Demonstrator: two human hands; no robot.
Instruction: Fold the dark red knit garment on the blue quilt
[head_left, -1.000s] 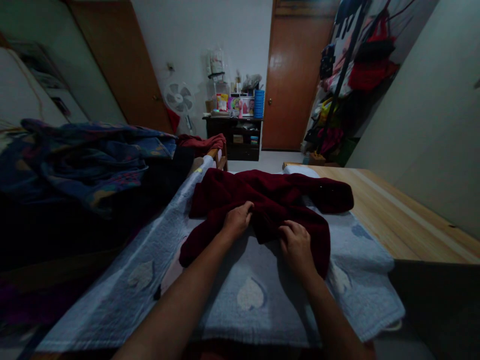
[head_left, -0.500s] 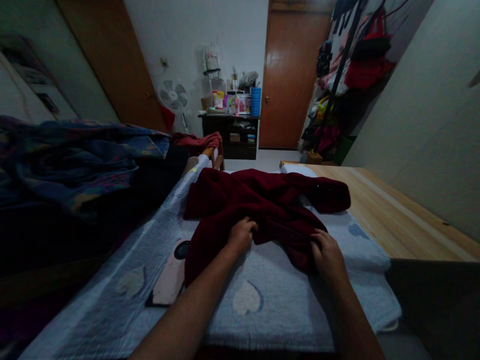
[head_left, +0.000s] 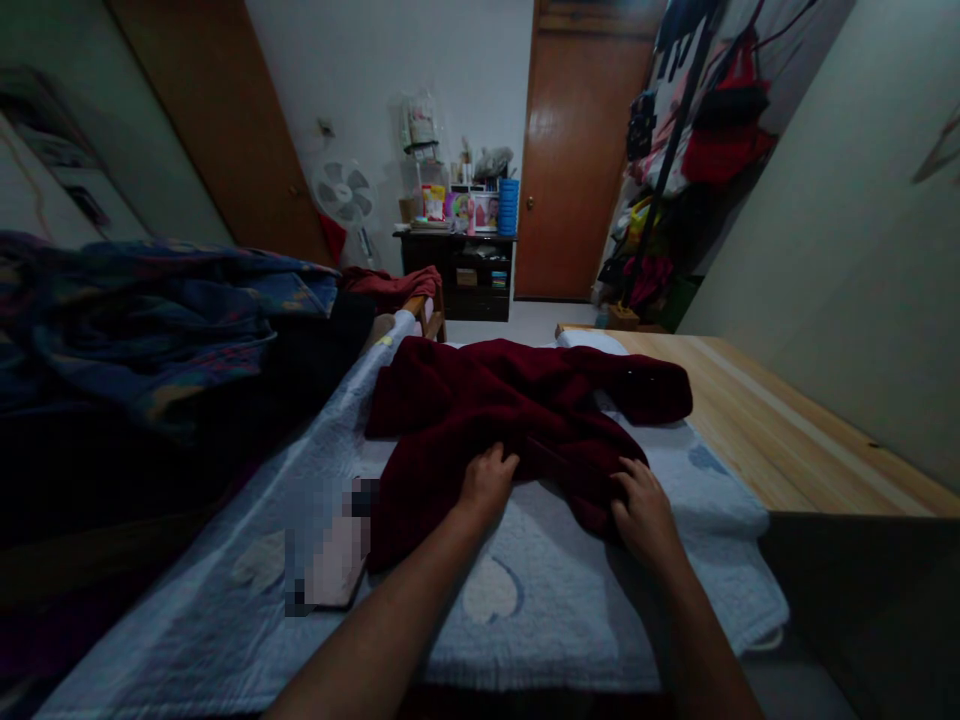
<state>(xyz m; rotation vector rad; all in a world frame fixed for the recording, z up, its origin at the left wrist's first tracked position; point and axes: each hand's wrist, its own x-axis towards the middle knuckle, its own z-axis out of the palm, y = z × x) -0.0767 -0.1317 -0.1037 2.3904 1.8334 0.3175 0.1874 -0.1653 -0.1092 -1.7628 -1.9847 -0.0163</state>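
Note:
A dark red garment (head_left: 480, 400) with sleeves lies rumpled across a pale blue quilt (head_left: 570, 620) patterned with hearts. Two small shiny spots show on its far right part. My left hand (head_left: 487, 482) rests on the near middle edge of the cloth, its fingers loosely apart. On the lower right part of the garment, my right hand (head_left: 643, 502) lies with fingers spread and tips touching the fabric. Left of the garment, beside my left forearm, is a flat, light-coloured object (head_left: 334, 550), blurred by pixelation.
A heap of dark and blue patterned cloth (head_left: 165, 310) rises on the left. To the right is a light wooden board (head_left: 720, 400). Farther back stand a fan (head_left: 343, 192), a black shelf unit (head_left: 457, 275), a wooden door (head_left: 566, 170) and hanging bags (head_left: 727, 140).
The fingers of both hands have loosened from a pinch on the cloth and spread a little. My right hand sits slightly farther left in view. The garment keeps nearly the same shape.

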